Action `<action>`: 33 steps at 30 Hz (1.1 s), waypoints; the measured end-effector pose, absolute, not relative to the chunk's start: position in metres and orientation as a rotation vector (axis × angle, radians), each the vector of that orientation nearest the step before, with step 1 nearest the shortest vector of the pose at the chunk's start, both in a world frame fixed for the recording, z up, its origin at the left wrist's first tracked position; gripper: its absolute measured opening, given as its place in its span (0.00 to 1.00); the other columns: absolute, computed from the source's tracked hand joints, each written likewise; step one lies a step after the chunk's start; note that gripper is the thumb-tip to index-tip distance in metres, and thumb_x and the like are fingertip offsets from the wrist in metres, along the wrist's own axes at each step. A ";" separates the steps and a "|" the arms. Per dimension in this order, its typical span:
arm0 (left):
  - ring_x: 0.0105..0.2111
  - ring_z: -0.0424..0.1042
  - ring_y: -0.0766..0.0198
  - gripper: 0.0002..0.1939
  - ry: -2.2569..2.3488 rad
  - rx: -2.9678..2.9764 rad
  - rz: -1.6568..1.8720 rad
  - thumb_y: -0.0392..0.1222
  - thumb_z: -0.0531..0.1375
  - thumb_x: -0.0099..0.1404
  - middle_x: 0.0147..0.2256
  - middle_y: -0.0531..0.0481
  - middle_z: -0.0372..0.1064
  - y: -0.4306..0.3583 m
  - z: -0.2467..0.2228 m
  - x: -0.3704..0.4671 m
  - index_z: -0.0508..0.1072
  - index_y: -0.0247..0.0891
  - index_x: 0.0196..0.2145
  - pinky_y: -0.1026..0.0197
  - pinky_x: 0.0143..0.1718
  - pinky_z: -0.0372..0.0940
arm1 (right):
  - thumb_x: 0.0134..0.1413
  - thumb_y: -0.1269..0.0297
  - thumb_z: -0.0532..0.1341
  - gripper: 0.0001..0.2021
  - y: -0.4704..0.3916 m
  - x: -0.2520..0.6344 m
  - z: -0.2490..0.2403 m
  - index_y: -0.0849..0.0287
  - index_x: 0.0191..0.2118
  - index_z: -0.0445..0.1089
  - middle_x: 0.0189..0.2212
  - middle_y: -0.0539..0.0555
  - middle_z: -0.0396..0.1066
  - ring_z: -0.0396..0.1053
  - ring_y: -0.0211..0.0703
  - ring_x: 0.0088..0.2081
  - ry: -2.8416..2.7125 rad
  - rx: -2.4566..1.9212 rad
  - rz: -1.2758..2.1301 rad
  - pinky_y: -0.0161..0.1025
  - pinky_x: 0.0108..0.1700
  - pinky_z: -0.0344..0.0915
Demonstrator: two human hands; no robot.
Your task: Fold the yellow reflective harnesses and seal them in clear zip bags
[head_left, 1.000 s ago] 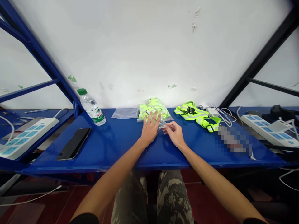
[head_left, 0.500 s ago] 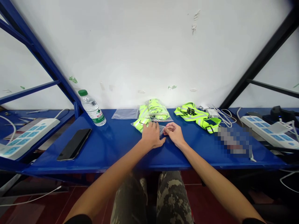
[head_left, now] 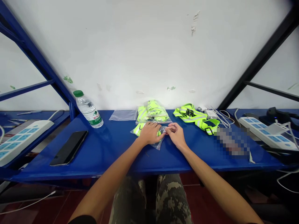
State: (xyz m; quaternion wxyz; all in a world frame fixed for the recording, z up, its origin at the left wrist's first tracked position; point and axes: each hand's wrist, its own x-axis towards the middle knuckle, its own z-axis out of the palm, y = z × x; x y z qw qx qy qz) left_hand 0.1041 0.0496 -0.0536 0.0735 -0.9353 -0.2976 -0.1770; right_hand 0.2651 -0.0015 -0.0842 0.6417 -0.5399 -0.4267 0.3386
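A clear plastic bag [head_left: 158,145] with a folded neon-yellow reflective strap [head_left: 138,129] inside lies on the blue table. My left hand [head_left: 149,133] rests flat over it, fingers stretched out and the thumb toward the bag's right edge. That right edge is pinched between the thumb and fingers of my right hand [head_left: 175,134]; my fingers partly hide it. Just behind my hands, more bagged yellow straps [head_left: 155,111] lie in a pile. A flat, clear bag [head_left: 123,115] is to their left. To the right lies a loose reflective strap [head_left: 192,114] with black buckles.
A water bottle [head_left: 90,110] with a green cap and a black phone [head_left: 69,147] are on the left of the blue table [head_left: 112,155]. White cables with a charger [head_left: 212,114] and a blurred-out item are on the right. Power strips [head_left: 25,138] flank both sides.
The bag under my hands has come nearer to me, apart from the pile, and its near corner now shows. My right hand still pinches its edge. The view has shifted slightly.
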 end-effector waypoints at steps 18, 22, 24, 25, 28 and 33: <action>0.47 0.67 0.52 0.23 -1.352 -2.606 -0.827 0.53 0.44 0.72 0.45 0.38 0.69 0.048 -0.034 0.104 0.68 0.35 0.49 0.51 0.51 0.58 | 0.48 0.57 0.67 0.15 -0.011 0.255 -0.079 0.58 0.40 0.70 0.32 0.54 0.73 0.72 0.41 0.33 -1.389 -1.216 0.802 0.38 0.35 0.69; 0.48 0.68 0.50 0.25 -1.320 -2.736 -0.716 0.57 0.45 0.71 0.44 0.38 0.71 0.051 -0.019 0.104 0.69 0.34 0.47 0.51 0.50 0.58 | 0.49 0.56 0.66 0.12 -0.009 0.256 -0.083 0.59 0.33 0.73 0.31 0.53 0.69 0.68 0.40 0.30 -1.514 -1.233 0.764 0.38 0.33 0.67; 0.45 0.70 0.51 0.26 -1.254 -2.895 -0.589 0.58 0.44 0.71 0.42 0.40 0.72 0.057 -0.003 0.102 0.70 0.35 0.45 0.53 0.46 0.59 | 0.51 0.56 0.65 0.11 -0.009 0.258 -0.083 0.59 0.32 0.74 0.32 0.53 0.68 0.66 0.39 0.29 -1.544 -1.207 0.721 0.38 0.32 0.66; 0.41 0.71 0.53 0.26 -1.208 -2.983 -0.525 0.59 0.44 0.71 0.40 0.41 0.73 0.060 0.005 0.101 0.71 0.35 0.43 0.55 0.42 0.60 | 0.52 0.56 0.64 0.11 -0.009 0.260 -0.081 0.59 0.33 0.75 0.34 0.54 0.68 0.66 0.39 0.30 -1.537 -1.196 0.698 0.38 0.32 0.65; 0.31 0.69 0.59 0.25 -1.061 -3.157 -0.496 0.56 0.43 0.72 0.31 0.45 0.72 0.070 0.026 0.101 0.71 0.36 0.33 0.59 0.32 0.56 | 0.56 0.55 0.62 0.12 -0.010 0.263 -0.076 0.58 0.36 0.76 0.38 0.54 0.67 0.67 0.41 0.35 -1.519 -1.168 0.678 0.39 0.36 0.64; 0.28 0.67 0.61 0.21 -1.130 -3.061 -0.694 0.49 0.45 0.72 0.28 0.47 0.71 0.071 0.021 0.109 0.70 0.38 0.29 0.60 0.30 0.52 | 0.60 0.54 0.58 0.13 -0.013 0.262 -0.070 0.57 0.37 0.76 0.40 0.54 0.64 0.66 0.41 0.39 -1.637 -1.138 0.712 0.38 0.39 0.63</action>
